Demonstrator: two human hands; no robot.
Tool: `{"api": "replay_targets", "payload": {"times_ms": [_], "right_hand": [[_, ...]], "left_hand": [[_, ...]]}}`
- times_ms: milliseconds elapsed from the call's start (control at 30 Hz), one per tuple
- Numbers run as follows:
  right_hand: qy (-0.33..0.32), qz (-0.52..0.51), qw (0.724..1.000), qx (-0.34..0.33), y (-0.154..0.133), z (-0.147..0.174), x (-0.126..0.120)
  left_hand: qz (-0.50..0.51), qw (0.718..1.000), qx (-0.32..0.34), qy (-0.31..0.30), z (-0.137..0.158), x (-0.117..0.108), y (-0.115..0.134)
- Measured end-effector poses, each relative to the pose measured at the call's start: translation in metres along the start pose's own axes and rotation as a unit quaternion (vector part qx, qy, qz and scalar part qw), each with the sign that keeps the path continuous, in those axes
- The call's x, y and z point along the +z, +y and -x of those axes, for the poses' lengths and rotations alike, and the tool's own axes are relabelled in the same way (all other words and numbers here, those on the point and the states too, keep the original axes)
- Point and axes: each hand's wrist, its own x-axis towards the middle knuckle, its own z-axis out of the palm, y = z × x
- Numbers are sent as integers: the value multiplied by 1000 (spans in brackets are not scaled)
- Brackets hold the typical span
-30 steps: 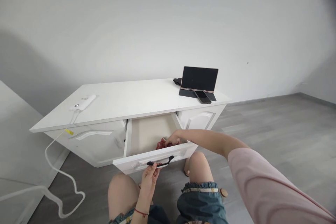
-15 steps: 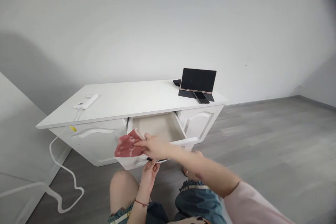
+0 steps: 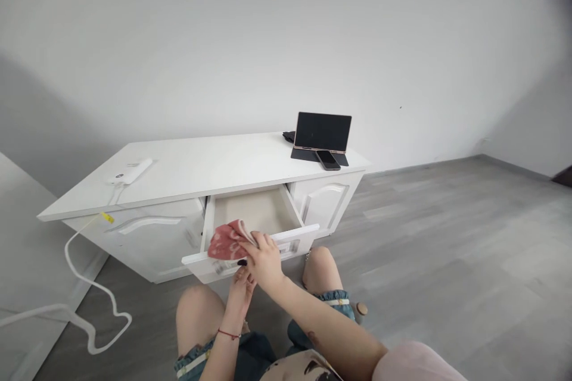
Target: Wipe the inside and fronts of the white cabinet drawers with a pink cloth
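My right hand (image 3: 266,261) is closed on a red-and-white patterned cloth (image 3: 230,241). The cloth lies over the top edge of the drawer front (image 3: 297,242), on its left half. Just below, my left hand (image 3: 241,289) has its fingers curled at the dark drawer handle (image 3: 242,262), which is mostly covered by my hands. The white drawer stands pulled out of the cabinet, and its pale bottom (image 3: 250,208) shows with nothing on it.
On the white cabinet top (image 3: 214,161) a tablet (image 3: 322,132) stands propped up, with a phone (image 3: 328,160) before it and a black item (image 3: 288,136) behind. A white power strip (image 3: 131,172) lies at left. Its white cable (image 3: 105,292) hangs to the floor.
The cloth in my right hand has shifted rightward along the drawer front. My left hand stays low at the handle. The whole view has turned slightly right.
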Motion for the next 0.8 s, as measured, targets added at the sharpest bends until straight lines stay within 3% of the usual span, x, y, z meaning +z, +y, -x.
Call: {"api": "replay_targets", "payload": {"times_ms": [200, 400, 533, 700, 800], "right_hand": [[80, 53, 993, 65, 81, 32, -42], [88, 69, 985, 133, 143, 61, -60], [94, 71, 984, 134, 152, 74, -59], [49, 104, 988, 107, 144, 78, -45], [83, 116, 987, 68, 143, 78, -27]], "left_hand": [[37, 997, -63, 10, 10, 5, 7], [38, 997, -67, 14, 11, 7, 9], [44, 997, -56, 4, 12, 7, 8], [31, 998, -59, 13, 14, 9, 9], [33, 998, -52, 8, 13, 7, 7]]}}
